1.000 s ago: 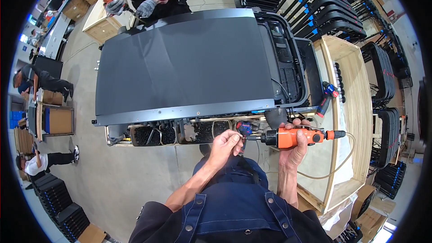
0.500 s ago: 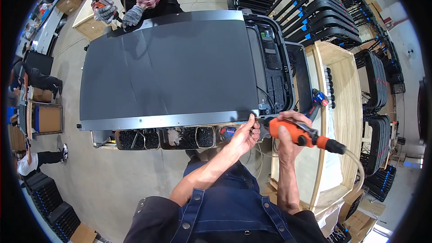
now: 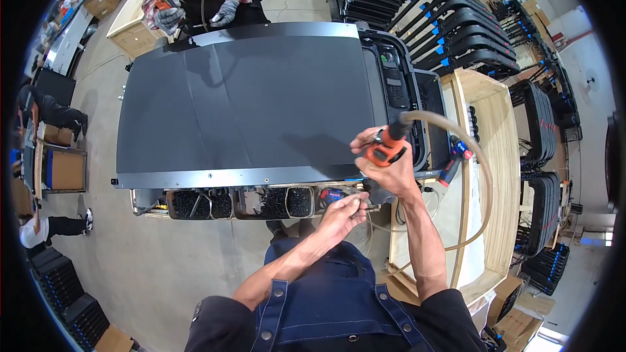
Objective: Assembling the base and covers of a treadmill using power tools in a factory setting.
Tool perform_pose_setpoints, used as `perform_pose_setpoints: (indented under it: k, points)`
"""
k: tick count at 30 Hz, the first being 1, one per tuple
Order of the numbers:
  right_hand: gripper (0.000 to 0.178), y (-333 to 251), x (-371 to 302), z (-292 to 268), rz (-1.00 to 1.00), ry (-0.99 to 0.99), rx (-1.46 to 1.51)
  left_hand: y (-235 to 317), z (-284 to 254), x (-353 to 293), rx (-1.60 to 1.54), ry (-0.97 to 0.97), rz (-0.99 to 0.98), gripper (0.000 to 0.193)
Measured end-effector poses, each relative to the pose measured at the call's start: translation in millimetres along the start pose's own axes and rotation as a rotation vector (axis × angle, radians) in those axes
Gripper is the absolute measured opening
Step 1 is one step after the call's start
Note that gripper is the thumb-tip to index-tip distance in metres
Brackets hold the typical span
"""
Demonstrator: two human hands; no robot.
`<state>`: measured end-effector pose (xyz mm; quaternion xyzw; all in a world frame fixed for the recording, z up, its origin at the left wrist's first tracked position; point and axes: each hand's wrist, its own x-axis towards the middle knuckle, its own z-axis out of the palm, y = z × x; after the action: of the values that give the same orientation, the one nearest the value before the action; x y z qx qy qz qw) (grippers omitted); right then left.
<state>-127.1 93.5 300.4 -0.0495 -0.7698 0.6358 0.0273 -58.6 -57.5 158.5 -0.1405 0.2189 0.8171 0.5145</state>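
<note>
A treadmill (image 3: 280, 104) with a dark belt and silver side rails lies before me, its motor bay uncovered at the right end. Over its near right corner, my right hand (image 3: 394, 173) is wrapped round an orange air screwdriver (image 3: 383, 152). The tool stands roughly upright, hose end up, its lower end partly hidden by the hand. My left hand (image 3: 342, 217) is just below the near rail (image 3: 293, 175), beside the tool's lower end. Its fingers are pinched together; what they hold, if anything, I cannot make out.
Bins of dark screws (image 3: 199, 205) sit along the near edge, with a blue-red power tool (image 3: 331, 194) beside them. A second power tool (image 3: 456, 156) lies right, by a wooden crate (image 3: 499, 156). The air hose (image 3: 488, 182) loops there. Across the treadmill, a gloved co-worker (image 3: 225, 13) holds another driver.
My right hand has swung the screwdriver from lying sideways to upright, above the corner. My left hand has dropped from the rail toward me. The co-worker's gloved hand has lifted away from the far rail.
</note>
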Motion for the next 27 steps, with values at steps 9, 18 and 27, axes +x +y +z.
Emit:
perform_pose_setpoints:
  k: [9,18,27]
  points:
    - [0.035,6.6,-11.0,-23.5,-0.113,0.079,0.069,29.9,17.4,-48.8,0.175,-0.028,0.069,0.031]
    - [0.035,15.1,-15.3,-19.9,-0.065,0.050,0.110,27.9,15.3,-55.0,0.184,0.009,0.125,0.028]
    - [0.043,-4.8,-35.8,-18.7,-0.124,0.109,0.495,37.2,6.2,-61.5,0.036,0.145,0.261,0.032]
